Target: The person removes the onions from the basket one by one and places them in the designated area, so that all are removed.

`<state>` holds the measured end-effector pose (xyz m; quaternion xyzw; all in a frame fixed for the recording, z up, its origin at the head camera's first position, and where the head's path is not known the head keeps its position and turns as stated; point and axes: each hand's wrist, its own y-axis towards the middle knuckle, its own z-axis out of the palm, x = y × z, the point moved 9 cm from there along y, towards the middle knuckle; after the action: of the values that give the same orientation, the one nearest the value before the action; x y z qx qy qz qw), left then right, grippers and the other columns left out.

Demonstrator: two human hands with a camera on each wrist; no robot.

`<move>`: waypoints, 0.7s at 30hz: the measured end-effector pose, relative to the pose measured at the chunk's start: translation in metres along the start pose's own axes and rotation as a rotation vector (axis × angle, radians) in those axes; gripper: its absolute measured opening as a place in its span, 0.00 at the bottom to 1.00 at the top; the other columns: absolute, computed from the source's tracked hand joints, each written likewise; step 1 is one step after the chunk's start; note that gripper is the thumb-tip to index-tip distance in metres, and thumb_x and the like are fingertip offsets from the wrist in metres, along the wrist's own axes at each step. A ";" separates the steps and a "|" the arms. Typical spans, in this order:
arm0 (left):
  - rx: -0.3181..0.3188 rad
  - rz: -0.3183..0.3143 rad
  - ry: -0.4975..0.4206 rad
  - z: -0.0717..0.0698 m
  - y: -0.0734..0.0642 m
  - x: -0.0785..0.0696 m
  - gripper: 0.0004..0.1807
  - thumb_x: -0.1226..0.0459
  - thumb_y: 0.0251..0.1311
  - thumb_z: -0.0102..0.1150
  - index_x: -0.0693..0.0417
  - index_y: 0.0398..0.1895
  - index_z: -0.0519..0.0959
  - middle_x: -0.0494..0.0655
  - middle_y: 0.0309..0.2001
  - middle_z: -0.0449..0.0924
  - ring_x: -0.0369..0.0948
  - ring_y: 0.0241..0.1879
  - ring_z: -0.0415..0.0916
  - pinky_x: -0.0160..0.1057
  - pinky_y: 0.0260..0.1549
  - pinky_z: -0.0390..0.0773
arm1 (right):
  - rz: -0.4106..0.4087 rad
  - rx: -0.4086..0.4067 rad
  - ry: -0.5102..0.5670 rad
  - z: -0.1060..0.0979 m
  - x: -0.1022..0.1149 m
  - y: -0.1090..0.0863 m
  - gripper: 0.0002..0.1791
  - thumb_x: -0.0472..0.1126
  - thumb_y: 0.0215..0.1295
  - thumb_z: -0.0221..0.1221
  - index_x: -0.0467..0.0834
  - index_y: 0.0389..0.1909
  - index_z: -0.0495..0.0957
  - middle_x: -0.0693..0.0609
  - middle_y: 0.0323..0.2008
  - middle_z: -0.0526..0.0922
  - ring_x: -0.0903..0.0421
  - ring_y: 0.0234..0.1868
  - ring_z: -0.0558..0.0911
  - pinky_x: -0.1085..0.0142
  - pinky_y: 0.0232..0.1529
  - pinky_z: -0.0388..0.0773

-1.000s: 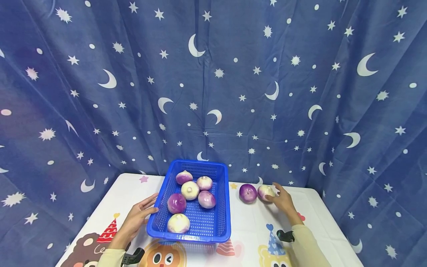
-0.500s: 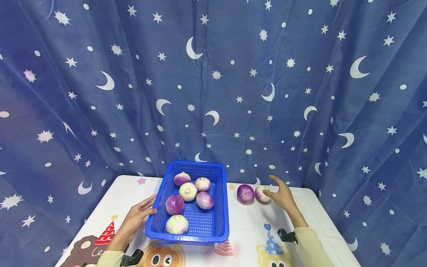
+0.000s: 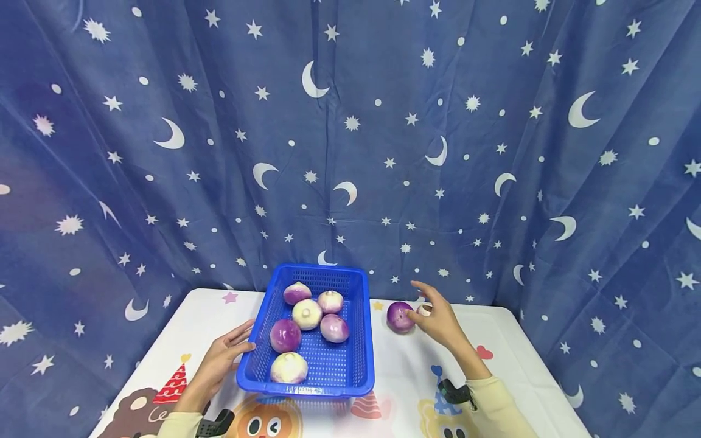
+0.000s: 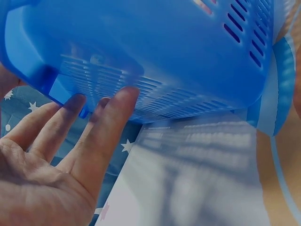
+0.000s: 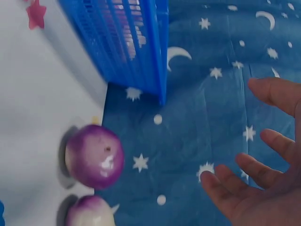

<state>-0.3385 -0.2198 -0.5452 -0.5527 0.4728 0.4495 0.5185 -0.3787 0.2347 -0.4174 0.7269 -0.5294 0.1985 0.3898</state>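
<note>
A blue plastic basket (image 3: 306, 389) holds several purple-and-white onions (image 3: 288, 368). My left hand (image 3: 219, 359) rests against the basket's left side; in the left wrist view its fairly straight fingers touch the outer wall (image 4: 164, 52). To the right of the basket, a purple onion (image 3: 400, 319) sits on the table, with a paler onion (image 3: 424, 310) beside it, mostly hidden behind my right hand (image 3: 438, 319). That hand hovers with fingers spread and holds nothing. In the right wrist view, both the purple onion (image 5: 95, 157) and paler onion (image 5: 91, 214) lie apart from the fingers.
A white tablecloth (image 3: 378, 359) printed with cartoon animals covers the table. Close behind its far edge hangs a blue curtain (image 3: 372, 152) with moons and stars. A dark wrist device (image 3: 457, 392) sits on my right forearm, another (image 3: 216, 424) on my left.
My right hand has left the paler onion and moved left, towards the purple one, now covering much of the paler one. My left hand and the basket keep their places; the view shifts slightly.
</note>
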 end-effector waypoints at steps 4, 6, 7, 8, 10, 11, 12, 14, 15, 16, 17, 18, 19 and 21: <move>0.012 0.010 -0.015 0.000 -0.001 -0.001 0.37 0.65 0.62 0.59 0.51 0.75 0.61 0.60 0.73 0.62 0.57 0.67 0.69 0.57 0.53 0.79 | -0.023 0.023 0.038 0.014 0.013 -0.002 0.38 0.31 0.53 0.69 0.46 0.67 0.69 0.41 0.65 0.72 0.37 0.65 0.73 0.49 0.58 0.78; 0.011 0.016 -0.019 -0.001 -0.003 -0.002 0.37 0.65 0.62 0.59 0.51 0.75 0.61 0.60 0.73 0.62 0.57 0.66 0.70 0.57 0.53 0.79 | -0.037 0.026 0.059 0.021 0.020 -0.003 0.37 0.32 0.53 0.69 0.46 0.66 0.70 0.42 0.65 0.73 0.38 0.64 0.74 0.50 0.57 0.79; 0.008 0.014 -0.020 -0.003 -0.005 -0.001 0.37 0.65 0.62 0.59 0.52 0.75 0.61 0.60 0.73 0.62 0.57 0.66 0.71 0.57 0.53 0.79 | -0.043 0.027 0.067 0.025 0.023 -0.003 0.37 0.33 0.53 0.70 0.47 0.66 0.71 0.43 0.64 0.73 0.39 0.64 0.75 0.50 0.56 0.80; 0.006 0.011 -0.018 -0.004 -0.006 0.000 0.37 0.65 0.62 0.59 0.52 0.75 0.61 0.60 0.73 0.62 0.56 0.65 0.71 0.57 0.53 0.79 | -0.052 0.027 0.076 0.029 0.026 -0.004 0.37 0.34 0.52 0.70 0.48 0.65 0.71 0.43 0.64 0.73 0.39 0.63 0.75 0.50 0.55 0.80; 0.001 0.003 -0.019 -0.006 -0.008 0.002 0.37 0.65 0.61 0.59 0.52 0.75 0.61 0.60 0.73 0.62 0.55 0.64 0.73 0.56 0.53 0.79 | -0.067 0.030 0.090 0.036 0.032 -0.005 0.36 0.37 0.53 0.71 0.48 0.65 0.72 0.43 0.64 0.74 0.39 0.62 0.76 0.49 0.53 0.81; 0.000 0.002 -0.020 -0.007 -0.008 0.003 0.37 0.65 0.61 0.60 0.52 0.75 0.61 0.60 0.73 0.62 0.54 0.64 0.73 0.57 0.53 0.79 | -0.078 0.033 0.090 0.039 0.036 -0.005 0.36 0.38 0.53 0.71 0.48 0.65 0.72 0.43 0.64 0.74 0.39 0.62 0.77 0.49 0.52 0.81; 0.002 0.000 -0.021 -0.006 -0.008 0.004 0.37 0.65 0.61 0.60 0.52 0.75 0.61 0.60 0.73 0.62 0.54 0.64 0.73 0.57 0.53 0.79 | -0.083 0.032 0.097 0.040 0.039 -0.006 0.36 0.39 0.52 0.71 0.48 0.64 0.72 0.43 0.63 0.74 0.40 0.62 0.77 0.49 0.52 0.81; 0.004 -0.006 -0.024 -0.005 -0.007 0.005 0.37 0.64 0.61 0.60 0.51 0.75 0.61 0.60 0.73 0.62 0.53 0.64 0.73 0.57 0.53 0.79 | -0.102 0.035 0.110 0.044 0.046 -0.006 0.36 0.39 0.53 0.71 0.48 0.65 0.72 0.43 0.63 0.75 0.39 0.62 0.77 0.47 0.52 0.80; 0.006 -0.005 -0.028 -0.004 -0.006 0.005 0.37 0.64 0.61 0.61 0.51 0.75 0.61 0.59 0.73 0.62 0.54 0.64 0.73 0.58 0.53 0.79 | -0.109 0.037 0.111 0.046 0.049 -0.007 0.36 0.39 0.53 0.71 0.48 0.65 0.71 0.44 0.63 0.75 0.40 0.62 0.77 0.47 0.53 0.80; 0.009 0.001 -0.025 -0.004 -0.005 0.005 0.37 0.64 0.61 0.60 0.51 0.75 0.61 0.60 0.73 0.62 0.55 0.65 0.72 0.59 0.53 0.78 | -0.119 0.037 0.112 0.048 0.052 -0.007 0.35 0.39 0.54 0.71 0.48 0.65 0.71 0.45 0.63 0.75 0.40 0.61 0.78 0.47 0.54 0.79; 0.007 0.005 -0.022 -0.003 -0.005 0.004 0.37 0.64 0.61 0.60 0.50 0.75 0.61 0.60 0.73 0.62 0.56 0.65 0.72 0.60 0.53 0.78 | -0.128 0.038 0.113 0.050 0.055 -0.007 0.35 0.39 0.54 0.70 0.49 0.65 0.72 0.45 0.63 0.75 0.41 0.61 0.78 0.47 0.54 0.79; 0.008 0.010 -0.022 -0.002 -0.004 0.003 0.37 0.64 0.62 0.60 0.50 0.75 0.61 0.59 0.73 0.62 0.57 0.66 0.71 0.60 0.54 0.77 | -0.134 0.039 0.116 0.052 0.058 -0.007 0.35 0.39 0.54 0.70 0.49 0.65 0.72 0.47 0.64 0.75 0.41 0.61 0.78 0.47 0.54 0.79; 0.008 0.012 -0.023 -0.001 -0.003 0.003 0.36 0.64 0.62 0.60 0.50 0.74 0.61 0.59 0.73 0.62 0.57 0.66 0.70 0.61 0.55 0.76 | -0.140 0.041 0.118 0.054 0.061 -0.006 0.35 0.39 0.54 0.70 0.49 0.65 0.72 0.47 0.64 0.75 0.42 0.61 0.78 0.48 0.55 0.79; 0.012 0.020 -0.016 0.000 -0.002 0.002 0.36 0.64 0.62 0.59 0.50 0.75 0.61 0.59 0.73 0.62 0.58 0.67 0.68 0.63 0.56 0.74 | -0.147 0.050 0.130 0.059 0.067 -0.006 0.34 0.39 0.54 0.70 0.50 0.64 0.72 0.48 0.64 0.75 0.43 0.61 0.78 0.50 0.55 0.80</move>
<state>-0.3364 -0.2202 -0.5468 -0.5412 0.4767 0.4564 0.5211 -0.3562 0.1486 -0.4095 0.7589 -0.4431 0.2292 0.4185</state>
